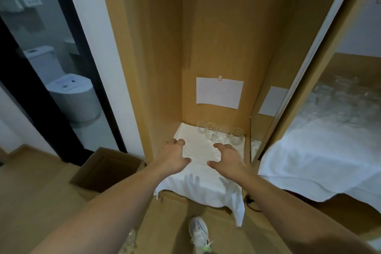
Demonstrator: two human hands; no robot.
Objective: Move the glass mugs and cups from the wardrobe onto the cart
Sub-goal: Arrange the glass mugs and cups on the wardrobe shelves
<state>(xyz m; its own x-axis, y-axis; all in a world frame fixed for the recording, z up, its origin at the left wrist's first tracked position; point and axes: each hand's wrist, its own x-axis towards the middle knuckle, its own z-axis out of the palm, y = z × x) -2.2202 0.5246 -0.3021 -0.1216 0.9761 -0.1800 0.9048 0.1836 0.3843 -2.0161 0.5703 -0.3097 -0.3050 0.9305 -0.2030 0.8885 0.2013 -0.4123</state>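
1. The glasses (221, 135) stand in a short row on a white cloth (198, 150) at the back of the wardrobe (216, 37) floor, close to the rear wall. The row runs from left to right across the compartment. I count about four pieces, but they are clear and overlap, so the number is not sure, and I cannot tell which are mugs and which are cups.

2. Both hands are in front of the row and lower in the view. The glasses lie ahead of them, deeper into the wardrobe.

3. The right hand (227, 155) is the nearer one. Its fingertips are just before the middle and right glasses, not touching them. Its fingers are spread and a little bent, and it grasps nothing.

4. The left hand (175, 154) is at the left edge of the cloth, more apart from the glasses. It is also released, with loose fingers and nothing in it.

5. My judgement: the next move is a short reach forward, the right hand to the right glasses and the left hand forward and inward.

6. The cart (329, 140) seems to be on the right, covered with a white towel, with blurred glassware on it.

7. A white sheet (219, 93) is fixed on the rear wall. No writing can be read on it, and no brand is visible.
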